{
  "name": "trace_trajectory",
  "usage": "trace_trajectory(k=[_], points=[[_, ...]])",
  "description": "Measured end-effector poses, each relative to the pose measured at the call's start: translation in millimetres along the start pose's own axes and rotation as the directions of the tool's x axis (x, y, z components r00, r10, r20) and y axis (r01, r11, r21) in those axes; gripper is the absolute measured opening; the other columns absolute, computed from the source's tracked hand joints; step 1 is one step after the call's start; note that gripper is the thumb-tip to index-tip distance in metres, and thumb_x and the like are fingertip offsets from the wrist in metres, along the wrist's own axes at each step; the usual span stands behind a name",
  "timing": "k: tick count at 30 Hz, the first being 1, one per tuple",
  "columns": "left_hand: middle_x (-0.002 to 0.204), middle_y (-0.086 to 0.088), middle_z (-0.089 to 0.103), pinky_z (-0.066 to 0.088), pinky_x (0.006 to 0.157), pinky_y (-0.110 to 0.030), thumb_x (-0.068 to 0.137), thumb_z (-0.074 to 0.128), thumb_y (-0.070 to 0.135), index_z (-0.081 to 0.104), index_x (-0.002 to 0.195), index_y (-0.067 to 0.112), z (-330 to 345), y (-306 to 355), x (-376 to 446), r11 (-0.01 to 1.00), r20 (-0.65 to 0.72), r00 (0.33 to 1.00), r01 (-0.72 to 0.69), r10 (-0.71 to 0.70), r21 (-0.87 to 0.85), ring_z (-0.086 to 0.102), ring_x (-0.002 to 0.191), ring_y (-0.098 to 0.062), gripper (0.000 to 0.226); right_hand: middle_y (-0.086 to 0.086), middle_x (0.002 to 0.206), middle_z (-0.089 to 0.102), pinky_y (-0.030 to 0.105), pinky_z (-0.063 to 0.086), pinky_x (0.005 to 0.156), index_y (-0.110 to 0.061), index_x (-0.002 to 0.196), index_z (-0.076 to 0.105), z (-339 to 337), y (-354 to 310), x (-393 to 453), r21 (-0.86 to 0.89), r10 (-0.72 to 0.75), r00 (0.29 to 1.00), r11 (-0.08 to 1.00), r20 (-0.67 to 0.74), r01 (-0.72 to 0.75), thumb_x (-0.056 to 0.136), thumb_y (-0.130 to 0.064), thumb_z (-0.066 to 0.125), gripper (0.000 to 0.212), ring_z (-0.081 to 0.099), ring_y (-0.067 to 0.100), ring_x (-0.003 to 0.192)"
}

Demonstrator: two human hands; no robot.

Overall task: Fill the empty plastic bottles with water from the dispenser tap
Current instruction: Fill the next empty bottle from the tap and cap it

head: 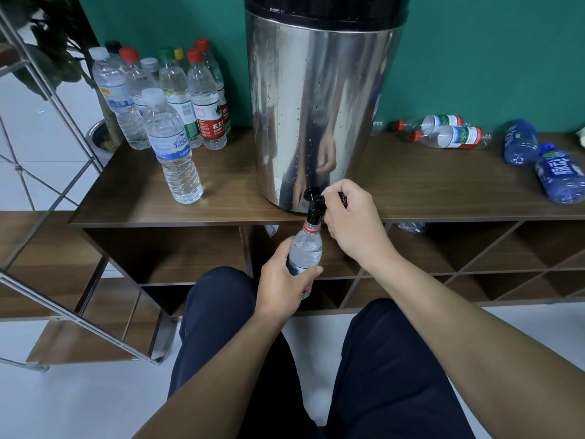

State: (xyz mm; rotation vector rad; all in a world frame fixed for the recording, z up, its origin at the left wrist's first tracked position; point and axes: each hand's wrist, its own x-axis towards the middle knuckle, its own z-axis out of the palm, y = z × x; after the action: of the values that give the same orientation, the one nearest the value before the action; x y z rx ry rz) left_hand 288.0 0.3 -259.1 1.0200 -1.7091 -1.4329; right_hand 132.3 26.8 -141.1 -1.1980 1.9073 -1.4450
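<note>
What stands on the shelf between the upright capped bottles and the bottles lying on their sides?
The steel dispenser, seen in the head view.

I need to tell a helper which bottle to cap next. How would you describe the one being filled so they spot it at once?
Find the big steel dispenser on the wooden shelf. Below its black tap, the left hand holds a clear bottle with its open neck under the spout. Unlike the capped bottles standing or lying on the shelf, it is uncapped and held in the air.

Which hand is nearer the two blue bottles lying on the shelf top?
Right. The right hand grips the tap lever, toward the blue bottles; the left hand holds a bottle lower, farther away.
</note>
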Motion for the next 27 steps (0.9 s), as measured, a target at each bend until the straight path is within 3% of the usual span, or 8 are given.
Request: trace_trajectory(k=[3, 9, 12, 16, 18, 21, 25, 27], points=[[0.129, 0.023, 0.076, 0.058, 0.111, -0.034, 0.091, 0.093, 0.018, 0.065, 0.146, 0.037, -1, 0, -1, 1.0, -0.001, 1.0, -0.005, 0.005, -0.002, 0.07, 0.123, 0.001, 0.064, -0.011, 0.064, 0.064, 0.035, 0.046, 0.066, -0.024, 0.096, 0.066, -1, -2, -1, -0.051, -0.037, 0.999, 0.998, -0.012, 0.036, 0.111, -0.028, 0.054, 0.02, 0.059, 0.008, 0.06], [0.127, 0.023, 0.077, 0.058, 0.109, -0.032, 0.09, 0.092, 0.017, 0.066, 0.146, 0.037, -1, 1, -1, 1.0, -0.004, 1.0, -0.004, 0.004, 0.004, 0.07, 0.121, 0.002, 0.065, -0.011, 0.082, 0.07, 0.023, 0.046, 0.067, -0.023, 0.101, 0.071, -6, -19, 1, -0.312, -0.183, 0.983, 0.935, -0.02, 0.168, 0.111, -0.023, 0.057, 0.018, 0.067, 0.008, 0.079], [0.129, 0.023, 0.076, 0.057, 0.112, -0.034, 0.09, 0.092, 0.017, 0.065, 0.147, 0.037, 0, 0, -1, 1.0, -0.002, 1.0, -0.003, 0.003, 0.001, 0.069, 0.124, 0.002, 0.066, -0.01, 0.081, 0.07, 0.027, 0.047, 0.065, -0.024, 0.1, 0.07, -7, -22, 1, -0.327, -0.192, 0.981, 0.928, -0.003, 0.18, 0.111, -0.025, 0.057, 0.017, 0.066, 0.007, 0.076], [0.132, 0.022, 0.075, 0.057, 0.115, -0.038, 0.09, 0.093, 0.018, 0.064, 0.148, 0.036, 2, -2, 1, 1.0, -0.003, 1.0, 0.008, -0.008, -0.007, 0.069, 0.127, 0.001, 0.068, -0.01, 0.072, 0.065, 0.046, 0.055, 0.063, -0.025, 0.105, 0.065, -9, -26, 0, -0.469, -0.307, 0.95, 0.832, 0.053, 0.295, 0.113, -0.029, 0.057, 0.012, 0.063, 0.012, 0.068], [0.132, 0.022, 0.075, 0.057, 0.115, -0.039, 0.089, 0.094, 0.017, 0.064, 0.149, 0.036, 2, -2, 1, 1.0, -0.011, 1.0, 0.023, -0.023, -0.007, 0.069, 0.126, 0.001, 0.069, -0.012, 0.063, 0.056, 0.039, 0.052, 0.062, -0.027, 0.114, 0.061, -10, -30, -2, -0.521, -0.363, 0.922, 0.766, 0.133, 0.376, 0.111, -0.038, 0.062, 0.011, 0.057, 0.011, 0.062], [0.131, 0.022, 0.076, 0.058, 0.113, -0.037, 0.089, 0.094, 0.018, 0.064, 0.147, 0.035, 4, -4, 3, 0.999, -0.016, 0.999, 0.032, -0.032, 0.007, 0.069, 0.124, 0.003, 0.068, -0.012, 0.058, 0.052, 0.022, 0.041, 0.059, -0.027, 0.128, 0.058, -17, -31, -6, -0.452, -0.348, 0.922, 0.804, 0.169, 0.386, 0.108, -0.052, 0.063, 0.032, 0.057, 0.009, 0.063], [0.125, 0.02, 0.077, 0.06, 0.108, -0.035, 0.088, 0.096, 0.021, 0.065, 0.141, 0.035, 5, -8, 5, 0.998, -0.023, 0.999, 0.046, -0.045, 0.038, 0.072, 0.118, 0.002, 0.062, -0.006, 0.069, 0.063, 0.044, 0.051, 0.07, -0.026, 0.102, 0.067, -32, -11, -6, -0.307, -0.31, 0.947, 0.896, 0.085, 0.321, 0.117, -0.043, 0.048, 0.03, 0.063, 0.014, 0.069], [0.122, 0.019, 0.077, 0.061, 0.106, -0.034, 0.087, 0.097, 0.022, 0.066, 0.138, 0.035, 7, -9, 6, 0.997, -0.024, 0.998, 0.053, -0.052, 0.055, 0.072, 0.115, 0.002, 0.061, -0.014, 0.071, 0.064, 0.037, 0.049, 0.07, -0.024, 0.095, 0.071, -42, 0, -6, -0.282, -0.279, 0.96, 0.919, 0.026, 0.275, 0.118, -0.037, 0.044, 0.038, 0.063, 0.012, 0.073]])
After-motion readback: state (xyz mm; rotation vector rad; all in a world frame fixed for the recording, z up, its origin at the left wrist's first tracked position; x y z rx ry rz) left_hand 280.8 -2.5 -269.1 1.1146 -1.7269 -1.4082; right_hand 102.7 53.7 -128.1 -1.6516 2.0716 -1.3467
